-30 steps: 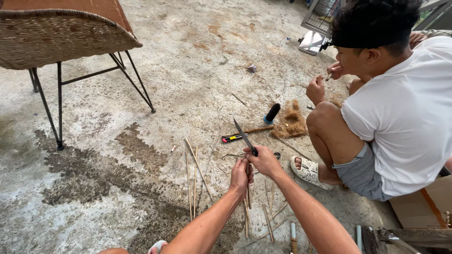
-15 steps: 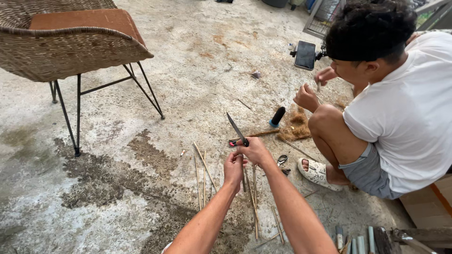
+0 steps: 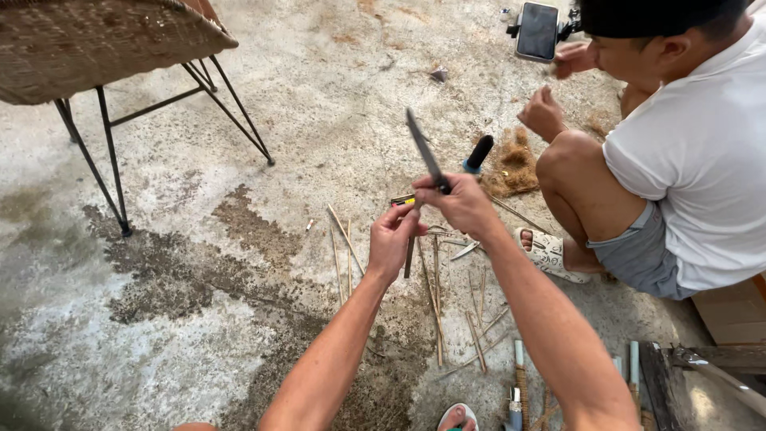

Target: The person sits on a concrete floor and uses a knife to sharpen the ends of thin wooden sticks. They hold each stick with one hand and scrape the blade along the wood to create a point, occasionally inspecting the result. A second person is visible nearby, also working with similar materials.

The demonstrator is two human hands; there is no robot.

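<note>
While the right hand (image 3: 463, 206) is closed round the handle of a dark-bladed knife (image 3: 424, 152), blade pointing up and away, the left hand (image 3: 392, 239) sits just beside it, fingers pinched on a thin bamboo stick (image 3: 408, 257) that hangs down below the fist. The knife is held in the air, w/ the stick right at its handle end. No real containers near the knife; what's below it lies loose: split bamboo strips (image 3: 435, 299) scattered on the concrete floor (image 3: 319, 96). Beyond the knife, a black-handled tool (image 3: 477, 155) and a heap of brown fibre (image 3: 511, 164). Right of the knife, a crouching person in a white shirt (image 3: 694, 152), one fist (image 3: 542, 112) raised. Far left of it, a wicker chair (image 3: 96, 48) on thin metal legs. Floor is rough, stained dark in patches below the knife.
</note>
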